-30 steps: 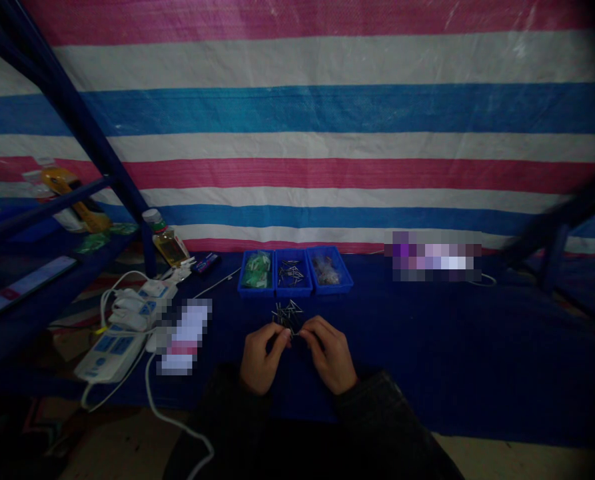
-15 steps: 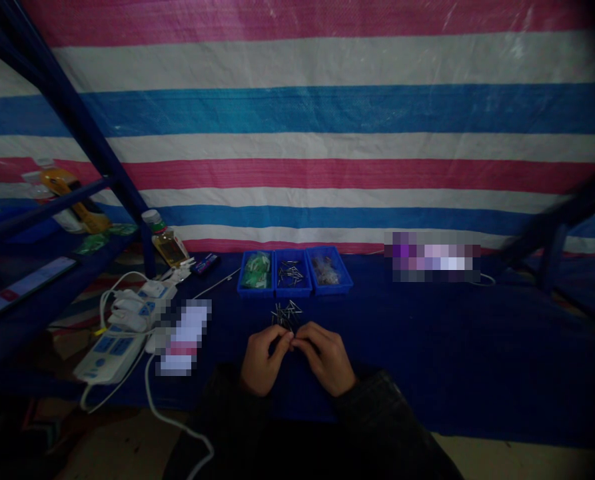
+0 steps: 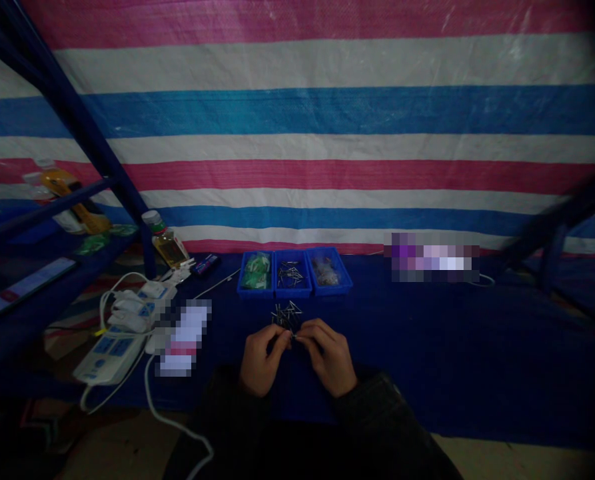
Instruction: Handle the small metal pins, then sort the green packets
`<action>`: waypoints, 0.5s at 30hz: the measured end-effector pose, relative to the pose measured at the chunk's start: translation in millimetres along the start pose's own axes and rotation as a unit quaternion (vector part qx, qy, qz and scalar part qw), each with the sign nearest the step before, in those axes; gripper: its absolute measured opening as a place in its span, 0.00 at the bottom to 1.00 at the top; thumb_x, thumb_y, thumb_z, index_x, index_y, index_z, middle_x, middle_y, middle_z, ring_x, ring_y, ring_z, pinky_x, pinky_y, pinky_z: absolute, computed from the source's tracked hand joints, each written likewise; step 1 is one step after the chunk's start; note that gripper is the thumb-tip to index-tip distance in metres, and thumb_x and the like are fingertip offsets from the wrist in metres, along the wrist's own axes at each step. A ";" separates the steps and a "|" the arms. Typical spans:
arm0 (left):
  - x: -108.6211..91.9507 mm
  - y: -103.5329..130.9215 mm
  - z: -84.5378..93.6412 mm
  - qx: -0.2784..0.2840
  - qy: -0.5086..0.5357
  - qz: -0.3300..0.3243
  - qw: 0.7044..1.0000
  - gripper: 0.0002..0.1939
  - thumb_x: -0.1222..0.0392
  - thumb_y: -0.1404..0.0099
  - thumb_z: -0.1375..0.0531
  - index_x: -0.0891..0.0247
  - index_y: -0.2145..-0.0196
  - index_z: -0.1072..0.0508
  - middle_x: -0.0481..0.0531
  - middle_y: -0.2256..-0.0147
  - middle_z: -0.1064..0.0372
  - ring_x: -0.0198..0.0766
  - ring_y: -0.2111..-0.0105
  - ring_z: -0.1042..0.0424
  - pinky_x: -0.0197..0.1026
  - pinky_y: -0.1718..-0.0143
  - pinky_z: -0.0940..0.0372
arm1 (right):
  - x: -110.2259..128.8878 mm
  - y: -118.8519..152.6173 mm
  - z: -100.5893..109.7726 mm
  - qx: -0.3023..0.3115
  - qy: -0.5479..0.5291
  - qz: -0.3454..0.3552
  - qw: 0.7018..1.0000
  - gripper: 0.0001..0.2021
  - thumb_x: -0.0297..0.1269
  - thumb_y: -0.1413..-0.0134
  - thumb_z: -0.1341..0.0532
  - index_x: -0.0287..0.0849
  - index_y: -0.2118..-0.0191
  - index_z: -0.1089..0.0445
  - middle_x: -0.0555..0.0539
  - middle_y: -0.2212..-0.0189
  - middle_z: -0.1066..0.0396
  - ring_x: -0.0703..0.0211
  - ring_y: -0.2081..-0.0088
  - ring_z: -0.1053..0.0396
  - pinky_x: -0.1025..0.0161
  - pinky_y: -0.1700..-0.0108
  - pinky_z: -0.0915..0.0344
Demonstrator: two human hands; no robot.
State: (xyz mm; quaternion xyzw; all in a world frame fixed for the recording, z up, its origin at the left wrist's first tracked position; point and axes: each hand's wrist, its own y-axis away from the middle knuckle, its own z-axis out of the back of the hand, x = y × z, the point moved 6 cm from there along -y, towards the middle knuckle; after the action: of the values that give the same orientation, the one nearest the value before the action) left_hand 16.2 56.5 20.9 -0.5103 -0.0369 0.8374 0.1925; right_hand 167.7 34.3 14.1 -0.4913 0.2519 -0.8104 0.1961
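My left hand [image 3: 262,360] is closed in a pinch, thumb against forefinger. Facing it, my right hand [image 3: 330,357] pinches as well, its fingertips slightly apart from the left ones. A small shiny metal piece [image 3: 294,336] shows between the two sets of fingertips; its exact kind is too small to make out. Just beyond the fingers lies a loose pile of thin metal pins or screws [image 3: 286,313] on the blue tabletop [image 3: 407,360].
Behind the pile stand three joined blue bins: one with green packets [image 3: 256,272], one with metal pins [image 3: 290,272], one with clear bags [image 3: 326,270]. To the left are a phone [image 3: 186,338], a power strip [image 3: 112,353] with cables and a bottle [image 3: 166,240]. A striped sheet [image 3: 297,110] hangs behind.
My right fingertips have drawn a little to the right, away from the left ones, and the shiny metal piece now shows between them. The pile and bins look the same.
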 end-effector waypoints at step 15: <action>-1.2 0.9 6.3 -0.036 0.014 0.010 0.999 0.16 0.57 0.27 0.43 0.62 0.71 0.25 0.49 0.72 0.25 0.38 0.69 0.25 0.38 0.62 0.36 | -1.9 -3.2 2.4 0.002 -0.002 -0.044 0.999 0.10 0.32 0.31 0.44 0.45 0.65 0.29 0.47 0.68 0.28 0.56 0.65 0.28 0.61 0.61 0.33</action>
State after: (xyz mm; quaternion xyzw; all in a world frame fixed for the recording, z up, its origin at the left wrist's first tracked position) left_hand 10.9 56.0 24.7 -0.5285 -0.0592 0.8304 0.1663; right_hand 170.5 37.3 15.7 -0.5032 0.2284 -0.8176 0.1617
